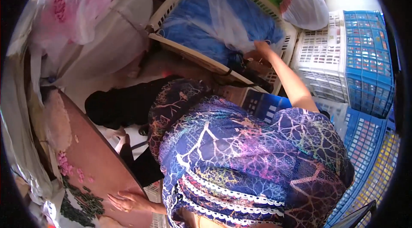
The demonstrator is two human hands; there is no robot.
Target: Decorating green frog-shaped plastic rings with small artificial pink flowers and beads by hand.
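Observation:
My right hand [262, 52] reaches over the near right side of a cream basket [189, 49]. Its curled fingers pinch the edge of a whitish see-through plastic film [227, 19] that lies over blue bagged material [184, 26] in the basket; the fingertips are partly hidden. At the lower left, my left hand [128, 201] rests flat on a reddish-brown tabletop [103, 159], fingers spread and nothing in them. Near it on the table lie a pile of small dark green pieces [81, 204] and a scatter of small pink pieces [71, 165].
White and blue plastic crates [367, 56] stack along the right side. Large translucent bags with pink contents [81, 9] stand at the upper left. A white plastic bag [304, 7] hangs over the basket's far right corner. Black-clad legs [124, 101] lie between table and basket.

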